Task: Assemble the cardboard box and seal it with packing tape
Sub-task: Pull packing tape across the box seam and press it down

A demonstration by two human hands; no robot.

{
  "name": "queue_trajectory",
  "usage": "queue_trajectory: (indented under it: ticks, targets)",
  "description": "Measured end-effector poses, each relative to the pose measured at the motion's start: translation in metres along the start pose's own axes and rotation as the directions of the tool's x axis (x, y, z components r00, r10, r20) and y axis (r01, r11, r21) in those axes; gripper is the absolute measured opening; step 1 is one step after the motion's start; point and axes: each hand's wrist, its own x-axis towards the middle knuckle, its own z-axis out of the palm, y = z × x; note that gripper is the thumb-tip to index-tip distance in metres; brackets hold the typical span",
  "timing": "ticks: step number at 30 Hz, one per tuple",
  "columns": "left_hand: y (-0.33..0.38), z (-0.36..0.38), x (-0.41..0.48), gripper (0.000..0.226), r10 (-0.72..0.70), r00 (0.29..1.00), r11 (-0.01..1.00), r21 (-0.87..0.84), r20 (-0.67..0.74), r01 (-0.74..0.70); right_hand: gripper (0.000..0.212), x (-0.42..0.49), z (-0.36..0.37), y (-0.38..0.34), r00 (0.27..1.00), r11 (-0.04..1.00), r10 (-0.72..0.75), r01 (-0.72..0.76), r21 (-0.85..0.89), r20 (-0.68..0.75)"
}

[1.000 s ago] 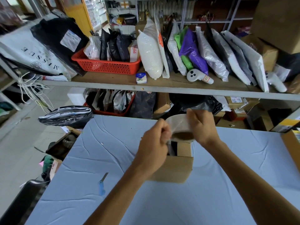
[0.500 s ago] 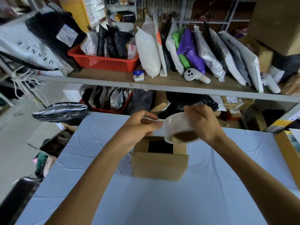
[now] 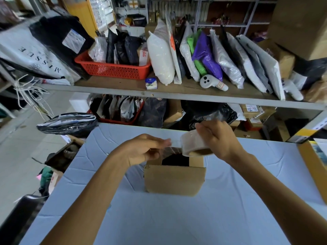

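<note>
A small brown cardboard box (image 3: 174, 179) stands on the light blue table (image 3: 177, 218) with a dark gap showing at its top. Above it my right hand (image 3: 218, 138) grips a roll of clear packing tape (image 3: 192, 144). My left hand (image 3: 143, 149) pinches the free end of the tape. A short clear strip (image 3: 172, 147) stretches between the two hands, just over the box's top and left of the roll.
Behind the table a long shelf (image 3: 177, 96) carries a red basket (image 3: 113, 68), several mailer bags and a white scanner (image 3: 212, 83). Black bags and cartons sit below it. A cardboard carton (image 3: 311, 167) lies at the table's right edge, an open box (image 3: 62, 156) on the floor left.
The hands have drawn apart: my left hand pulled the tape end leftward while the roll shifted right, so a strip now spans above the box. The view has tilted slightly.
</note>
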Motion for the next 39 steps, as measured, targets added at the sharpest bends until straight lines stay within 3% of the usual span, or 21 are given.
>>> queue_trajectory:
  ticks: [4, 7, 12, 16, 20, 22, 24, 28, 30, 35, 39]
  targets:
    - [-0.009, 0.004, 0.002, 0.005, 0.031, 0.996, 0.991, -0.129, -0.079, -0.042, 0.049, -0.005, 0.003, 0.002, 1.0, 0.999, 0.001, -0.001, -0.032, 0.004]
    - [-0.013, 0.006, 0.003, 0.014, 0.098, 0.991, 0.993, -0.056, -0.088, -0.104, 0.046, -0.007, 0.001, -0.001, 0.999, 1.0, -0.004, 0.004, -0.013, 0.049]
    - [-0.012, 0.008, -0.004, 0.014, 0.165, 0.975, 0.986, 0.0, -0.15, -0.167, 0.014, -0.01, -0.006, -0.004, 0.981, 0.994, 0.018, -0.039, 0.099, 0.196]
    - [-0.01, 0.011, -0.011, 0.035, 0.183, 0.978, 0.975, 0.143, -0.101, -0.168, 0.012, -0.012, -0.009, -0.006, 0.984, 0.973, 0.041, -0.078, 0.215, 0.174]
    - [-0.009, 0.014, -0.011, 0.009, 0.325, 0.917, 0.92, 0.3, -0.231, -0.251, 0.011, -0.013, -0.012, -0.011, 0.981, 0.972, 0.018, -0.063, 0.226, 0.196]
    - [-0.007, 0.011, -0.011, 0.005, 0.388, 0.88, 0.901, 0.313, -0.275, -0.3, 0.026, -0.013, -0.014, -0.013, 0.98, 0.974, -0.009, -0.036, 0.223, 0.197]
    - [-0.005, 0.004, -0.011, 0.005, 0.423, 0.861, 0.877, 0.369, -0.284, -0.309, 0.031, -0.013, -0.016, -0.014, 0.976, 0.988, 0.006, -0.039, 0.148, 0.216]
    - [-0.002, -0.004, -0.012, 0.011, 0.46, 0.84, 0.835, 0.462, -0.289, -0.299, 0.033, -0.012, -0.014, -0.02, 0.955, 0.977, 0.131, -0.079, -0.196, 0.266]
    - [-0.001, -0.004, -0.009, 0.015, 0.43, 0.858, 0.851, 0.446, -0.283, -0.279, 0.036, -0.012, -0.016, -0.023, 0.958, 0.966, 0.198, -0.154, -0.209, 0.207]
    - [0.0, -0.004, -0.006, 0.01, 0.303, 0.904, 0.929, 0.307, -0.301, -0.209, 0.051, -0.012, -0.026, -0.023, 0.953, 0.964, 0.267, -0.263, -0.049, 0.145]
    - [0.006, -0.003, -0.009, 0.012, 0.312, 0.908, 0.933, 0.27, -0.28, -0.238, 0.041, -0.02, -0.036, -0.017, 0.937, 0.899, 0.213, -0.299, 0.32, 0.277]
